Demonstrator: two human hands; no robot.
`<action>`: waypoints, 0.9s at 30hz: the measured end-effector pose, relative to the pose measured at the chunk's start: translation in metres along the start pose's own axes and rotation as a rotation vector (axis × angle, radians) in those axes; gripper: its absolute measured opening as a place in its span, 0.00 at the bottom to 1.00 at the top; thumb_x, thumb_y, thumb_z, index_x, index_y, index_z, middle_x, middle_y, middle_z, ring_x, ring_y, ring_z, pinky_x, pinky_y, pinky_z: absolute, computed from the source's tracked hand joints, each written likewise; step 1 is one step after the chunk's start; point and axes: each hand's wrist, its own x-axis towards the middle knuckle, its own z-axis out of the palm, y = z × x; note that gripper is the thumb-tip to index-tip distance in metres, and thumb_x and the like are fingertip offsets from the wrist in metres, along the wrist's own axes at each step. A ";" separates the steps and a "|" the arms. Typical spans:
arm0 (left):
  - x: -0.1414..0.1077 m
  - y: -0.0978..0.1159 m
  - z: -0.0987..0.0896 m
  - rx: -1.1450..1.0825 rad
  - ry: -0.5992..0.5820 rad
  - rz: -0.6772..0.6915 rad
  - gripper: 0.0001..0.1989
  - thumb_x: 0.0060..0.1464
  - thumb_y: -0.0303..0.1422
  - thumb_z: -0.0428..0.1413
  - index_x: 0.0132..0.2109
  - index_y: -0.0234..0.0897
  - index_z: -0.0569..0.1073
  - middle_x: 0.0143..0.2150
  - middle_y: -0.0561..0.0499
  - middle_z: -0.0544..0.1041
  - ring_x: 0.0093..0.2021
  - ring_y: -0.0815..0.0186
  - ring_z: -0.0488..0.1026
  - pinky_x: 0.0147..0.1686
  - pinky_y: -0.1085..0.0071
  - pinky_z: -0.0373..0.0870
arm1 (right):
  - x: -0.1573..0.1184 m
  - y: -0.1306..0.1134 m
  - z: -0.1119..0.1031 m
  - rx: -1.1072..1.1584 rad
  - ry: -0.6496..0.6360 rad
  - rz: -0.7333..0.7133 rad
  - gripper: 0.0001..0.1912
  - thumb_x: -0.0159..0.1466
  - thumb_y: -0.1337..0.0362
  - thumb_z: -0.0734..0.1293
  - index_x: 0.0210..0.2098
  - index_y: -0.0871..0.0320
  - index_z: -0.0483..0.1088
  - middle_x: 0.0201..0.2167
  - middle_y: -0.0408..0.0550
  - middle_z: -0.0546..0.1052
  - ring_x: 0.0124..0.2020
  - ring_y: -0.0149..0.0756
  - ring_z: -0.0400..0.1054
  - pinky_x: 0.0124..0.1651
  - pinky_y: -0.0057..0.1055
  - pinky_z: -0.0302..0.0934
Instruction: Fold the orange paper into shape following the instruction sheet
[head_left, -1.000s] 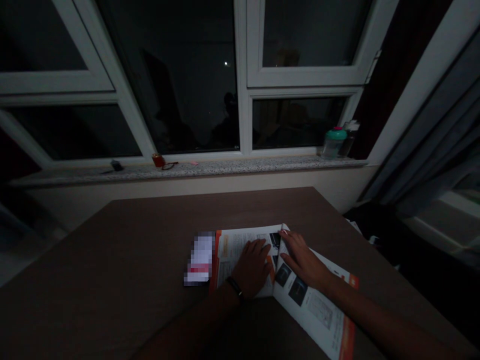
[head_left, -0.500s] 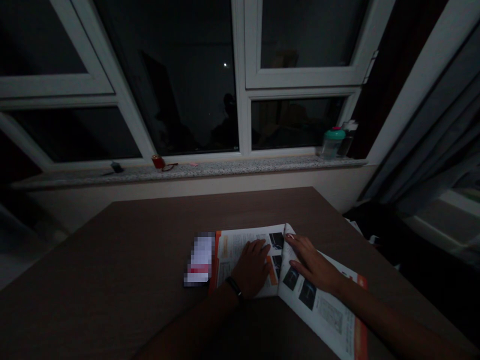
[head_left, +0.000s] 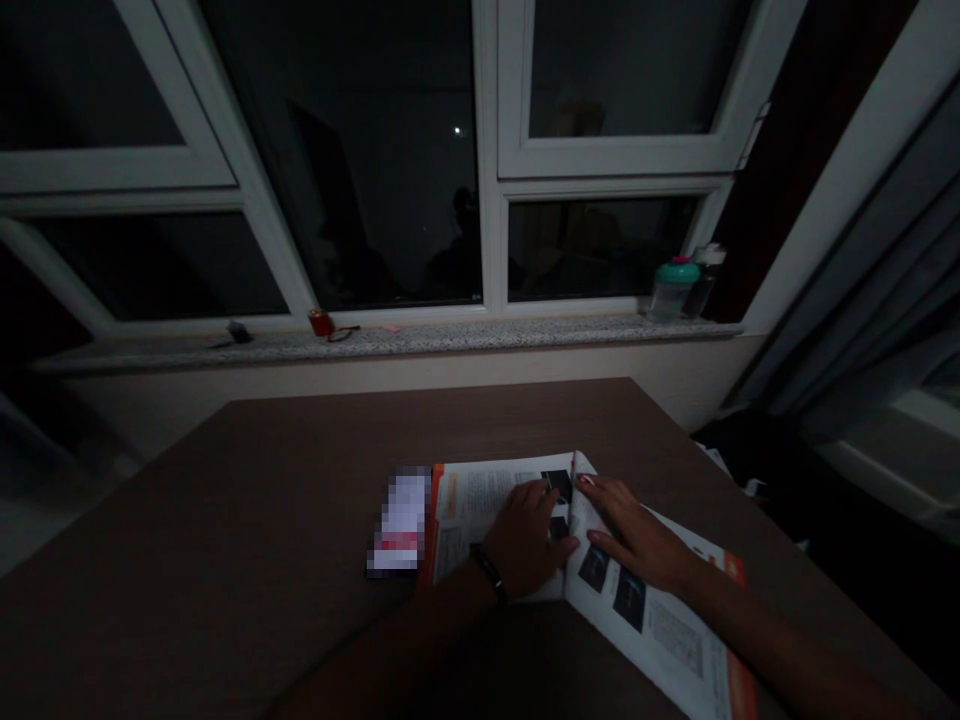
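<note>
White brochure (head_left: 472, 515) beside blurred object (head_left: 400, 518) (unreadable)

The left hand (head_left: 525, 540) lay flat on an open booklet (head_left: 480, 515), the right hand (head_left: 637, 535) on its lifted page, beside what looked like a blurred card (head_left: 400, 520) on the counter (head_left: 225, 510).

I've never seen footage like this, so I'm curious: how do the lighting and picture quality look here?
In the head view, the night-dark window panes mirror faint shapes, and the window frame splays outward from wide-angle distortion. Also in the head view, the printed brochure stands out clearly, the left hand sits in deep shadow, and a block beside the brochure is pixelated beyond recognition.
</note>
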 end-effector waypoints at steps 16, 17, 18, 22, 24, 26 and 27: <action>0.006 0.015 0.010 0.006 -0.024 0.011 0.33 0.60 0.46 0.54 0.65 0.33 0.57 0.65 0.38 0.61 0.66 0.51 0.56 0.66 0.51 0.48 | 0.049 -0.013 0.038 0.143 0.441 0.308 0.23 0.66 0.62 0.60 0.60 0.56 0.58 0.56 0.57 0.65 0.59 0.49 0.59 0.61 0.54 0.56; 0.005 0.014 0.011 0.006 -0.028 0.015 0.33 0.61 0.47 0.53 0.65 0.33 0.57 0.65 0.38 0.61 0.66 0.50 0.55 0.66 0.50 0.48 | 0.048 -0.011 0.040 0.138 0.437 0.299 0.23 0.66 0.62 0.59 0.60 0.56 0.57 0.56 0.56 0.65 0.59 0.49 0.58 0.62 0.54 0.55; 0.005 0.014 0.011 0.005 -0.035 0.017 0.33 0.61 0.47 0.53 0.65 0.33 0.57 0.66 0.37 0.61 0.66 0.50 0.55 0.66 0.50 0.48 | 0.047 -0.010 0.041 0.130 0.434 0.289 0.23 0.66 0.62 0.59 0.60 0.55 0.57 0.56 0.56 0.65 0.59 0.49 0.58 0.62 0.54 0.55; 0.004 0.012 0.014 0.006 -0.041 0.014 0.31 0.62 0.47 0.51 0.64 0.33 0.58 0.66 0.38 0.60 0.67 0.51 0.55 0.66 0.50 0.48 | 0.040 -0.005 0.040 0.071 0.398 0.237 0.23 0.67 0.62 0.59 0.60 0.55 0.58 0.57 0.55 0.66 0.60 0.49 0.58 0.63 0.53 0.54; 0.004 0.011 0.015 0.010 -0.033 0.013 0.29 0.63 0.46 0.51 0.64 0.33 0.59 0.66 0.39 0.60 0.67 0.52 0.55 0.67 0.51 0.47 | 0.036 -0.003 0.037 0.045 0.369 0.208 0.23 0.67 0.61 0.59 0.61 0.55 0.57 0.58 0.55 0.65 0.61 0.49 0.58 0.63 0.52 0.54; 0.003 0.010 0.016 0.014 -0.031 0.011 0.28 0.64 0.45 0.51 0.64 0.34 0.59 0.66 0.39 0.61 0.67 0.52 0.55 0.66 0.51 0.48 | 0.032 -0.001 0.034 0.024 0.339 0.184 0.24 0.68 0.61 0.59 0.62 0.54 0.56 0.58 0.55 0.65 0.61 0.49 0.57 0.63 0.52 0.55; 0.003 0.010 0.016 0.016 -0.033 0.009 0.27 0.64 0.44 0.51 0.64 0.35 0.60 0.66 0.40 0.61 0.67 0.52 0.55 0.66 0.50 0.48 | 0.030 0.000 0.033 0.016 0.324 0.175 0.24 0.68 0.61 0.58 0.63 0.54 0.56 0.59 0.55 0.65 0.61 0.50 0.57 0.63 0.52 0.55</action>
